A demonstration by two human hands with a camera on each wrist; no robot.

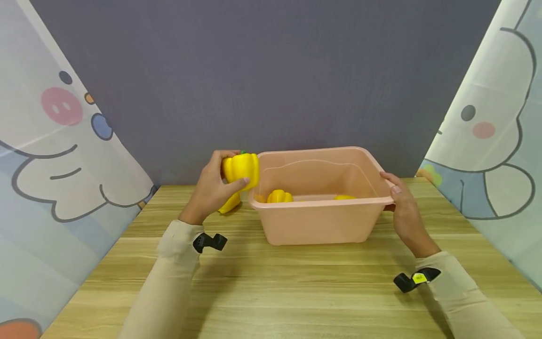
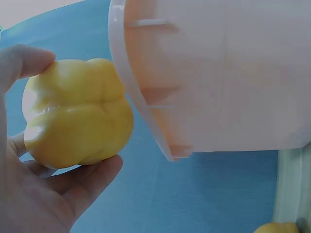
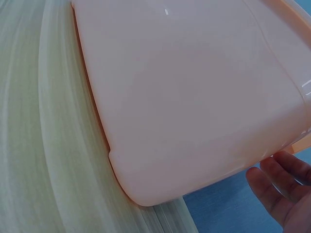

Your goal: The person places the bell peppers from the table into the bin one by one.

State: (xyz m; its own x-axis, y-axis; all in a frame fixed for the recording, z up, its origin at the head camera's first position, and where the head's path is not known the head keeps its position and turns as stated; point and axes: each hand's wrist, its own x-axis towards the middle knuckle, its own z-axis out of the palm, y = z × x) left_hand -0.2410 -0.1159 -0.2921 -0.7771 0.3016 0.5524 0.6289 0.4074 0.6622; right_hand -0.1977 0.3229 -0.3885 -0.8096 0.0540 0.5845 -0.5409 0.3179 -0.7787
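My left hand (image 1: 211,186) grips a yellow bell pepper (image 1: 242,170) with a green stem, raised beside the left rim of a pink plastic tub (image 1: 315,223). In the left wrist view, thumb and fingers wrap the pepper (image 2: 77,114) close to the tub's rim (image 2: 129,77). My right hand (image 1: 404,212) holds the tub's right rim, thumb on top and fingers beneath. Inside the tub lie a yellow bell pepper (image 1: 279,196) at the left and another yellow thing (image 1: 344,197) at the right, mostly hidden by the front wall.
Another yellow piece (image 1: 230,203) lies on the wooden table (image 1: 296,292) left of the tub, partly behind my left hand. A dark grey panel (image 1: 271,75) stands behind the tub. Cartoon-printed sheets (image 1: 487,141) flank the table on both sides.
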